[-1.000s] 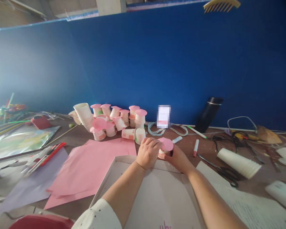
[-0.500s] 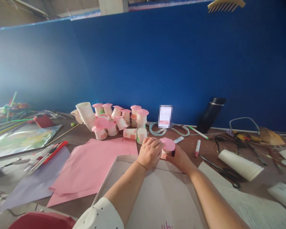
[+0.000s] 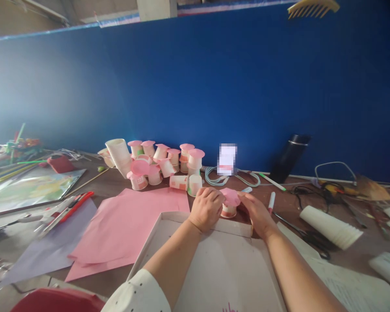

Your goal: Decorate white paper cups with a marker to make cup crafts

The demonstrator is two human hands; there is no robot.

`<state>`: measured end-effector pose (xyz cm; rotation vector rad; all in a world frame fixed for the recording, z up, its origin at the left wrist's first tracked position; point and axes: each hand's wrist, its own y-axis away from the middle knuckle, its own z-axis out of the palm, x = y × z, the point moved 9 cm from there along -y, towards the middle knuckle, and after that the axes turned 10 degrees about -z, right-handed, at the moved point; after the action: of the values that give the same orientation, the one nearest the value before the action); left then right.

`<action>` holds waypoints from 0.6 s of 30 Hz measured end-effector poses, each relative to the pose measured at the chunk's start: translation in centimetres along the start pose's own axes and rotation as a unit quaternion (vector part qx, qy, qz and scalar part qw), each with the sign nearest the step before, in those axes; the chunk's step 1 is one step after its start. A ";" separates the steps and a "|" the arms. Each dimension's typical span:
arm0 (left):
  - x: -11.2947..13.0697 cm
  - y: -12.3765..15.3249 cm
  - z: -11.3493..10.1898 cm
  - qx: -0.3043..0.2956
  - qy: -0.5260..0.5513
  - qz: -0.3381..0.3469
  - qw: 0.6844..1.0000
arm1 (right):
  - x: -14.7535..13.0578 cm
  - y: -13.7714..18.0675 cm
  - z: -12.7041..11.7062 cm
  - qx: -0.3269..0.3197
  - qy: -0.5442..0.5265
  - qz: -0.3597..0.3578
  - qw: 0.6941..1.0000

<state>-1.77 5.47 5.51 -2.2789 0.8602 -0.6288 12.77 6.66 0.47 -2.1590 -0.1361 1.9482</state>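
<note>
I see left fingers (image 3: 216, 197) curled, hold unclear; right fingers (image 3: 248, 200) loosely parted beside pink-roofed paper cup (image 3: 229, 203); uneven pressure could skew the roof (image 3: 230, 196).

I've got a blue panel (image 3: 182, 86) across the back, yellow comb (image 3: 313, 8) up at its top edge. Black flask (image 3: 287, 160) by the panel, tilted in my view. Pale coiled cable (image 3: 209, 177) at the panel's base, black cords (image 3: 297, 193) tangled right of the flask. Printed sheet (image 3: 354, 284) near right, text unreadable to me. Far left: red pouch (image 3: 61, 164) just beyond a colorful picture sheet (image 3: 29, 186). Red item (image 3: 56, 302) bottom left, cut off, can't ID.
</note>
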 end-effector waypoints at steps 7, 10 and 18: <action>0.4 -0.3 -0.5 -0.007 0.020 0.005 1.000 | 3.2 0.1 -0.8 0.072 -0.055 0.110 0.990; 0.5 -0.3 -0.6 -0.022 0.045 -0.001 0.999 | 3.6 -0.1 -0.8 0.075 -0.053 0.099 0.991; -6.2 0.4 -0.3 0.070 0.211 -0.275 0.935 | 3.0 -0.2 -1.4 0.087 -0.002 0.080 0.993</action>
<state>-6.31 9.47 4.16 -2.2865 0.3205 -1.4207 14.50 7.35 -2.25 -2.1090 0.2060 1.9666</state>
